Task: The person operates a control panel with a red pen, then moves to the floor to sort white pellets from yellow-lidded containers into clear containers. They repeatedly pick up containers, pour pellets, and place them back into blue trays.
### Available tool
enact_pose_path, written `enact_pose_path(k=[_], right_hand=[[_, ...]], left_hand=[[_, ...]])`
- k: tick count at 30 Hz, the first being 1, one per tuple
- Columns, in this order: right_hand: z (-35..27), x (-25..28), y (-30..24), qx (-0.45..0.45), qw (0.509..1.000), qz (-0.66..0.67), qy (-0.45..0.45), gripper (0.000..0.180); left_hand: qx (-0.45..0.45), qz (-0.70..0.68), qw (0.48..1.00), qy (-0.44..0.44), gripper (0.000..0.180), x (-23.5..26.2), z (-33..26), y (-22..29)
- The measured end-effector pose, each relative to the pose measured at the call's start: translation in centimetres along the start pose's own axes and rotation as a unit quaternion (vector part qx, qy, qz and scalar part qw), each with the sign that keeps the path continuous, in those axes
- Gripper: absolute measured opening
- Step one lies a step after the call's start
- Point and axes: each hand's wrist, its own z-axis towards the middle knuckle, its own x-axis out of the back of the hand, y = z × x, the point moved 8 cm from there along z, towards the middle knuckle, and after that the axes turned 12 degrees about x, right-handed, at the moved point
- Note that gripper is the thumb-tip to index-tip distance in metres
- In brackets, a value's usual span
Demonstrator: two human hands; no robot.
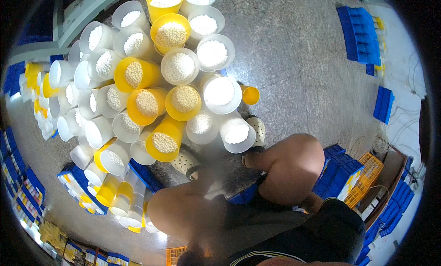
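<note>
Neither of my hands shows. Part of my right arm [312,203] comes out of a dark sleeve and passes behind my right leg, where the hand is hidden. My left hand cannot be seen. In front of my bent knees stand many tall plastic cups packed together, some frosted white, some yellow. Most hold small white pellets. Closest to my feet are a yellow cup [172,129] and a frosted white cup [229,121], both filled with pellets. A small yellow cup [251,95] stands beside the group near my right foot.
My feet in light perforated clogs [258,130] rest on the grey floor [285,50]. Blue crates [337,174] and an orange crate [367,176] stand right of my leg. More blue crates [358,34] are at the far right. A metal frame [87,20] borders the far left.
</note>
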Motion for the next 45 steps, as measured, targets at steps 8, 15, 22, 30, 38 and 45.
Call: enact_pose_path(k=[8, 15, 22, 30, 38, 45], right_hand=[[5.9, 11.0, -17.2, 0.230, 0.952, 0.056, 0.193, 0.016], [-9.3, 13.3, -51.4, 0.755, 0.612, -0.209, 0.112, 0.010], [-11.5, -1.2, -58.3, 0.795, 0.365, -0.473, 0.100, 0.010], [-10.2, -2.8, -57.8, 0.800, 0.332, -0.488, 0.108, 0.011], [-11.0, -2.5, -59.1, 0.777, 0.408, -0.469, 0.102, 0.014], [-22.1, 1.5, -53.9, 0.738, 0.464, -0.465, 0.156, 0.018]], left_hand=[[-0.105, 0.053, 0.993, 0.011, 0.035, -6.3, -3.6, 5.8], [-0.487, 0.325, 0.811, -0.010, 0.038, -17.4, -19.4, 15.3], [-0.437, 0.557, 0.668, -0.230, 0.036, -28.1, -21.7, 14.5], [-0.198, 0.635, 0.703, -0.252, 0.033, -28.3, -9.2, 10.3], [-0.287, 0.570, 0.726, -0.256, 0.032, -28.9, -4.8, 10.8], [-0.213, 0.655, 0.699, -0.189, 0.044, -28.5, -0.6, 9.6]])
